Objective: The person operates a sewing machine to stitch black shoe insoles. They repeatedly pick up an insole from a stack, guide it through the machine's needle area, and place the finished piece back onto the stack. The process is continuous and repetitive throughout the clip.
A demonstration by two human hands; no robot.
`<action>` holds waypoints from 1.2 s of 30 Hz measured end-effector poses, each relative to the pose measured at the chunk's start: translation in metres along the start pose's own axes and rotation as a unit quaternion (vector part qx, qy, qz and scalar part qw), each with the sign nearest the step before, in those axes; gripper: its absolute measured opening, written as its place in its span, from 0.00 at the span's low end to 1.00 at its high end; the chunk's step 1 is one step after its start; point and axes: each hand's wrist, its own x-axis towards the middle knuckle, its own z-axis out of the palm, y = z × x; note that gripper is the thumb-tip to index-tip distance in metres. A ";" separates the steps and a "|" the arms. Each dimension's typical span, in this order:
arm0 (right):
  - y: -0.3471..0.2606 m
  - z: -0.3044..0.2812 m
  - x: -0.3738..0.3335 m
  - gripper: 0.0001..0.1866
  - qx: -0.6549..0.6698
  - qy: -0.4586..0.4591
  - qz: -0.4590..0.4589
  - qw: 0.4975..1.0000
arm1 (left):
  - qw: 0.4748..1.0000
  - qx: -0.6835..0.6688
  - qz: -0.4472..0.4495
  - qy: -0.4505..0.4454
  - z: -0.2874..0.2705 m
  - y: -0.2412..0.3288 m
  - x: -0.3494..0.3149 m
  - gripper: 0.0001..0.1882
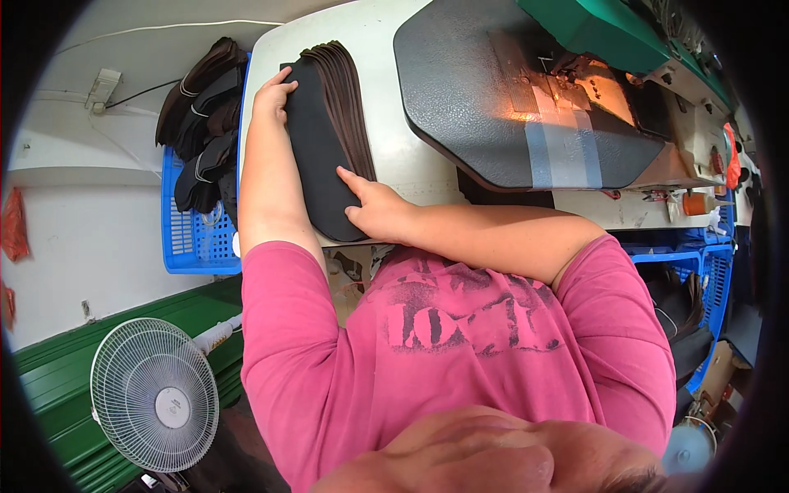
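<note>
I see a pile of dark cloth point(316, 156) lying on the white surface point(393, 156), between two hands. The left hand point(275, 94) touches its far left corner with bent fingers; I can't tell if it grips. The right hand point(378, 205) rests on the near part, finger and thumb spread apart.
</note>
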 end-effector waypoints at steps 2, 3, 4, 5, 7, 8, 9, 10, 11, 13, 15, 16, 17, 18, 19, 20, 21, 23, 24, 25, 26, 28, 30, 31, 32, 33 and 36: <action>-0.001 0.001 -0.003 0.38 0.011 -0.003 0.010 1.000 | 1.000 -0.006 -0.008 0.013 -0.001 -0.004 0.005 0.25; 0.000 0.001 -0.002 0.39 0.017 0.010 0.000 1.000 | 0.999 0.033 -0.006 0.019 0.002 -0.005 0.007 0.24; 0.000 0.002 -0.003 0.39 0.022 0.021 -0.010 0.999 | 0.997 0.070 -0.003 0.029 0.005 -0.004 0.009 0.23; 0.000 0.003 -0.004 0.39 0.027 0.031 -0.021 0.999 | 0.994 0.107 0.000 0.038 0.006 -0.003 0.011 0.23; -0.006 0.000 -0.008 0.38 0.066 -0.015 0.031 0.997 | 0.910 0.406 0.066 0.050 0.007 -0.001 0.022 0.23; -0.010 -0.002 -0.010 0.38 0.085 -0.037 0.057 0.994 | 0.834 0.541 0.097 0.055 0.009 0.002 0.024 0.23; -0.012 -0.002 -0.012 0.37 0.078 -0.034 0.046 0.995 | 0.798 0.581 0.116 0.108 0.011 -0.001 0.021 0.22; -0.011 -0.006 -0.013 0.37 0.077 -0.020 0.040 0.996 | 0.757 0.621 0.139 0.150 0.037 0.006 -0.007 0.21; -0.008 -0.004 -0.013 0.37 0.065 -0.007 0.019 0.998 | 0.712 0.655 0.159 0.199 0.047 0.012 -0.028 0.20; 0.010 0.009 -0.005 0.36 0.030 0.021 -0.035 0.999 | 0.663 0.675 0.226 0.232 0.042 0.000 -0.030 0.17; 0.016 0.012 -0.002 0.36 0.066 0.026 -0.019 0.997 | 0.678 0.648 0.265 0.225 0.045 -0.010 -0.031 0.15; 0.013 0.012 -0.004 0.37 0.119 0.005 0.026 0.992 | 0.716 0.615 0.251 0.215 0.041 -0.015 -0.023 0.16; 0.006 0.010 -0.008 0.37 0.170 -0.017 0.072 0.983 | 0.738 0.601 0.238 0.194 0.035 -0.017 -0.014 0.16; 0.000 0.005 -0.015 0.37 0.166 -0.076 0.113 0.977 | 0.760 0.586 0.223 0.174 0.028 -0.018 -0.004 0.16; -0.011 -0.006 -0.025 0.38 0.161 -0.135 0.154 0.965 | 0.781 0.569 0.207 0.153 0.021 -0.018 0.004 0.16; -0.016 -0.013 -0.033 0.38 0.158 -0.191 0.197 0.949 | 0.793 0.572 0.177 0.111 0.019 -0.008 0.004 0.18; -0.018 -0.008 -0.037 0.39 0.124 -0.217 0.188 0.950 | 0.823 0.537 0.173 0.065 -0.018 -0.016 0.027 0.19; -0.012 -0.010 -0.040 0.40 0.086 -0.234 0.184 0.951 | 0.944 0.324 0.055 -0.046 -0.007 0.001 -0.001 0.20; -0.012 -0.016 -0.042 0.35 0.066 -0.233 0.183 0.953 | 0.929 0.353 0.082 -0.078 0.004 0.015 -0.037 0.20; -0.012 -0.017 -0.044 0.33 0.051 -0.258 0.180 0.948 | 0.894 0.412 0.152 -0.084 -0.003 0.008 -0.058 0.20; -0.009 -0.018 -0.043 0.32 0.040 -0.280 0.179 0.942 | 0.850 0.468 0.221 -0.095 -0.006 0.002 -0.071 0.20; -0.012 -0.027 -0.055 0.26 0.030 -0.317 0.155 0.935 | 0.776 0.530 0.328 -0.097 -0.005 -0.014 -0.112 0.21; -0.019 -0.046 -0.080 0.26 0.021 -0.302 0.068 0.951 | 0.748 0.541 0.374 -0.087 0.010 -0.033 -0.173 0.23; -0.024 -0.059 -0.094 0.26 0.015 -0.293 0.026 0.956 | 0.745 0.542 0.380 -0.082 0.014 -0.038 -0.199 0.25; -0.027 -0.073 -0.106 0.25 -0.004 -0.290 -0.017 0.957 | 0.730 0.565 0.377 -0.075 0.007 -0.045 -0.220 0.25; -0.030 -0.087 -0.119 0.25 -0.021 -0.287 -0.056 0.956 | 0.717 0.586 0.372 -0.070 0.001 -0.055 -0.240 0.25; -0.022 -0.126 -0.159 0.23 -0.041 -0.215 -0.131 0.967 | 0.734 0.587 0.338 -0.059 -0.008 -0.074 -0.276 0.23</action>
